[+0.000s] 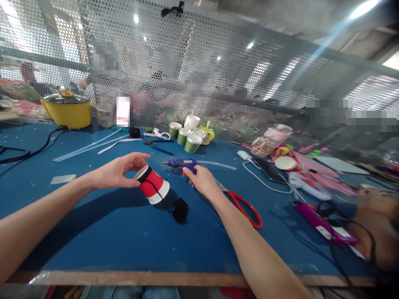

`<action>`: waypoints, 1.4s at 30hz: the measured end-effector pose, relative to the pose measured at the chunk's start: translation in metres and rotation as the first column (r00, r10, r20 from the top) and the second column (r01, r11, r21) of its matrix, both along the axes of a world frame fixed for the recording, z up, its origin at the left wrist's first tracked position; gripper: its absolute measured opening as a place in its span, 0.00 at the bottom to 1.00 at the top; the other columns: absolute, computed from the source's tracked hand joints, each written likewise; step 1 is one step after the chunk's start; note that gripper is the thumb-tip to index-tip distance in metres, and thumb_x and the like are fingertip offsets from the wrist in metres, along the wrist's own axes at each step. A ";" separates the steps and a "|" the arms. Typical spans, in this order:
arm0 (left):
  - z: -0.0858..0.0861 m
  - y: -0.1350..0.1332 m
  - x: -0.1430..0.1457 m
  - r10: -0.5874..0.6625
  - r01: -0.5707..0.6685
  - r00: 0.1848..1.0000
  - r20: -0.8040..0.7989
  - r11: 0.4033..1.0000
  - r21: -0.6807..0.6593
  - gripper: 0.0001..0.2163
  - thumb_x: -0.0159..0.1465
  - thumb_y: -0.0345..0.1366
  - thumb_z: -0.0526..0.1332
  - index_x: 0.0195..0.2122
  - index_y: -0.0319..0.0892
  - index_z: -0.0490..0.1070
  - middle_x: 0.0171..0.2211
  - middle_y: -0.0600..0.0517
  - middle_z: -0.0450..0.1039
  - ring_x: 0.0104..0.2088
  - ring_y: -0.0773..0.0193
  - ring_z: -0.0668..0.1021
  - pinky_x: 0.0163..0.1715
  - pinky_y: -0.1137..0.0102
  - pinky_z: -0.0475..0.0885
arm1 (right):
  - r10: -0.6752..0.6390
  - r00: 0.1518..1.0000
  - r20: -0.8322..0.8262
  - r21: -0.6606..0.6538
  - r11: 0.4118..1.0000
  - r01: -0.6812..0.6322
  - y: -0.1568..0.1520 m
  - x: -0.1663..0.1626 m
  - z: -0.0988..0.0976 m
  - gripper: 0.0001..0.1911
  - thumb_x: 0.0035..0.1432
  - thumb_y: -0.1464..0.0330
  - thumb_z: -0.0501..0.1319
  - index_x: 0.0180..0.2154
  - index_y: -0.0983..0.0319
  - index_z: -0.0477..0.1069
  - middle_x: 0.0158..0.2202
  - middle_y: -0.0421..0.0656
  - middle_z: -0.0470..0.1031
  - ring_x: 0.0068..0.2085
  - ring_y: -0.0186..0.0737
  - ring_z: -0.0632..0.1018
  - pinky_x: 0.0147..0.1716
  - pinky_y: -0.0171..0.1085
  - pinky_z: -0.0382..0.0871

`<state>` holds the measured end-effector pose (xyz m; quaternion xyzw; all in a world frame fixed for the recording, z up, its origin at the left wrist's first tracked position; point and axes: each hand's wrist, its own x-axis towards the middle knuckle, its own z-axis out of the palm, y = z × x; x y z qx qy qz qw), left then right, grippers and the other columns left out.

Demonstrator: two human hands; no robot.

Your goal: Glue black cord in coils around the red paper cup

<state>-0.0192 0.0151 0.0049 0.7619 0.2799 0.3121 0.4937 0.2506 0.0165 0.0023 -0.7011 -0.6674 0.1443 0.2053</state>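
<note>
My left hand is curled around the end of a small paper cup, with the thumb at its rim. Red and white cover the cup's side, and a black band and a black cord run over it. The cup is tilted above the blue table. In my right hand is a blue glue gun, its nozzle pointing left and a clear glue stick sticking out behind. Between the hands, nearer me, lies a black pom-pom. Red-handled scissors lie beside my right forearm, which partly hides them.
Several green and white paper cups stand at the back, near pliers. Clear glue sticks and a yellow pot are on the left. A phone, cables and a purple power strip lie right, near another person's hand.
</note>
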 end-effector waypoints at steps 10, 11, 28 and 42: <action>0.002 -0.003 0.003 0.052 -0.051 0.998 -0.035 0.998 0.022 0.29 0.51 0.29 0.63 0.54 0.43 0.54 0.43 0.48 0.66 0.47 0.58 0.71 0.51 0.57 0.63 | -0.014 0.966 0.257 0.205 0.978 -0.040 -0.014 -0.020 0.008 0.12 0.59 0.64 0.54 0.31 0.64 0.72 0.38 0.51 0.72 0.44 0.46 0.71 0.42 0.40 0.63; 0.002 -0.004 0.004 0.058 -0.057 0.998 -0.036 0.998 0.025 0.29 0.50 0.29 0.62 0.54 0.42 0.55 0.42 0.48 0.66 0.46 0.59 0.71 0.51 0.58 0.63 | 0.055 0.970 0.235 0.244 0.963 -0.114 -0.021 -0.026 0.011 0.11 0.58 0.63 0.55 0.31 0.62 0.71 0.37 0.48 0.71 0.43 0.42 0.71 0.42 0.38 0.63; 0.005 -0.017 0.012 0.009 0.000 0.996 -0.085 0.994 0.105 0.29 0.52 0.28 0.61 0.55 0.44 0.55 0.41 0.51 0.67 0.44 0.62 0.71 0.49 0.62 0.65 | 0.484 0.862 -0.153 0.349 0.842 -0.411 -0.059 -0.049 0.022 0.06 0.57 0.70 0.55 0.27 0.60 0.60 0.23 0.36 0.67 0.24 0.31 0.68 0.24 0.31 0.61; 0.004 -0.022 0.017 -0.097 0.097 0.995 0.017 0.995 0.034 0.28 0.52 0.27 0.62 0.54 0.44 0.56 0.43 0.50 0.65 0.46 0.61 0.70 0.50 0.61 0.64 | 0.488 0.870 -0.075 0.358 0.827 -0.433 -0.058 -0.048 0.024 0.07 0.57 0.69 0.55 0.27 0.60 0.61 0.23 0.37 0.67 0.24 0.31 0.67 0.24 0.31 0.61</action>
